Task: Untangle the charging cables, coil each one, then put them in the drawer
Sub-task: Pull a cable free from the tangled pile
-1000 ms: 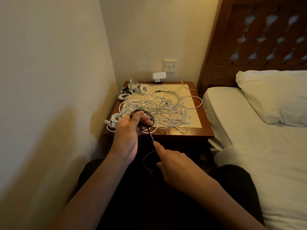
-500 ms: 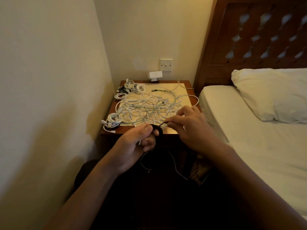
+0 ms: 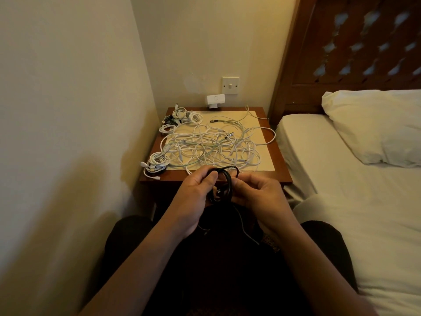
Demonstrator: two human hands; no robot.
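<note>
- Dim bedroom corner: wooden nightstand point(image 3: 281, 176) wedged between pale wall and bed point(image 3: 341, 201), carved headboard point(image 3: 353, 46) behind, pillow point(image 3: 376, 126) at the bed's head.
- On the wall above the nightstand, a light switch point(image 3: 230, 85); just below it, a small white device point(image 3: 216, 100) at the tabletop's back edge.
- Spread over the middle of the tabletop, a loose tangle of white cables point(image 3: 211, 147), one strand looping out toward the right edge.
- At the back left corner, a cluster of coiled cables point(image 3: 181, 117), white and dark mixed together.
- At the front left corner, another white coiled bundle point(image 3: 156, 164), plugs poking out over the edge.
- Held in the air just in front of the nightstand's near edge: black cable point(image 3: 224, 179), partly wound into a small coil, its tail hanging down over the dark lap.
- Left hand point(image 3: 193, 197) closed around the coil's left side, thumb pressed on top of the loops.
- Right hand point(image 3: 259, 195) pinching the coil's right side, fingers curled in, thumb and forefinger on the strand.
- Both hands close together, nearly touching across the coil.
- Drawer not visible from this angle.
</note>
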